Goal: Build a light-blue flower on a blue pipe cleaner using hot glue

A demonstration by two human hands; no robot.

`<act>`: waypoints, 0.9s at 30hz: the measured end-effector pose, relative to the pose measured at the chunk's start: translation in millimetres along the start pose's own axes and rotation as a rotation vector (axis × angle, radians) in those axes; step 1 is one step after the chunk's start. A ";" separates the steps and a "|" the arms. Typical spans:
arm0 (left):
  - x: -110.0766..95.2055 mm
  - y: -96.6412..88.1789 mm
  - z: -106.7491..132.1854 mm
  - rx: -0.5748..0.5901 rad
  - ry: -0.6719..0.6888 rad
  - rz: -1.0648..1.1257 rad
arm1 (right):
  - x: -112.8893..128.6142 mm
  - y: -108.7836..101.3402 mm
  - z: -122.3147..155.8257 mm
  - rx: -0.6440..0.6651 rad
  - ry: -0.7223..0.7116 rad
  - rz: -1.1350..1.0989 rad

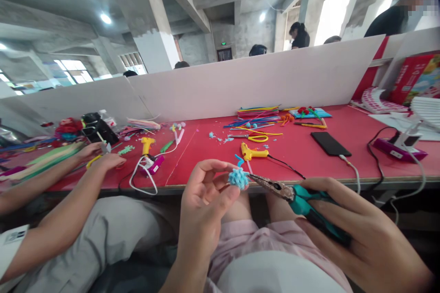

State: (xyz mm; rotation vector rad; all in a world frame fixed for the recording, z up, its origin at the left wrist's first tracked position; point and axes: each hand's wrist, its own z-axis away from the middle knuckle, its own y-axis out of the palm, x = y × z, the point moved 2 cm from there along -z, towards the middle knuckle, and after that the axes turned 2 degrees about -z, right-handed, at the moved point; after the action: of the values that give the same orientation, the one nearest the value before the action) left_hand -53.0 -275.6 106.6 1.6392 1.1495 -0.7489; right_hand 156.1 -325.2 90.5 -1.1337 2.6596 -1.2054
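Between the thumb and fingers of my left hand (pixel 208 201) is a small light-blue fuzzy ball (pixel 238 178), which looks made of pipe cleaner. My right hand (pixel 360 224) is wrapped round the teal handles of a pair of needle-nose pliers (pixel 280 190). The plier tips meet the right side of the ball; whether they grip a strand of it I cannot tell. Just behind the ball, a bent blue piece of pipe cleaner (pixel 239 160) rests near a yellow glue gun (pixel 253 152) on the red table (pixel 192 165).
Yellow-handled scissors (pixel 257 138), blue scraps (pixel 220 137) and bundled pipe cleaners (pixel 257 112) lie farther back. A phone (pixel 330 143) and a purple power strip (pixel 400 149) with cables sit right. At left, a co-worker's hands (pixel 103 158) work near another glue gun (pixel 147 145). A white partition (pixel 240 82) borders the table.
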 end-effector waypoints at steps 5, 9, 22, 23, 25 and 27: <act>1.5 0.5 0.7 -0.011 -0.003 0.005 | -2.4 0.4 0.4 0.021 -0.008 -0.001; 1.6 1.0 0.9 0.001 0.001 0.006 | -1.8 0.8 1.5 0.019 0.014 -0.011; 1.7 1.8 2.3 0.004 0.037 -0.052 | -1.2 -0.8 -1.3 0.008 -0.012 -0.006; 1.9 1.6 2.3 0.009 0.036 -0.051 | -1.1 -1.0 -1.7 0.007 -0.017 -0.008; 1.9 1.8 2.2 0.017 0.030 -0.038 | -0.4 -1.7 -2.9 -0.002 -0.037 -0.003; 1.5 2.4 2.3 0.017 0.027 -0.022 | 0.4 -2.7 -4.0 -0.016 -0.063 0.011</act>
State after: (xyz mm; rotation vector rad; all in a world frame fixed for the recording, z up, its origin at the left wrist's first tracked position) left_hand -50.1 -277.5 105.3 1.6571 1.1847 -0.7545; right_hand 156.3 -324.1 95.3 -1.1376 2.6300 -1.1288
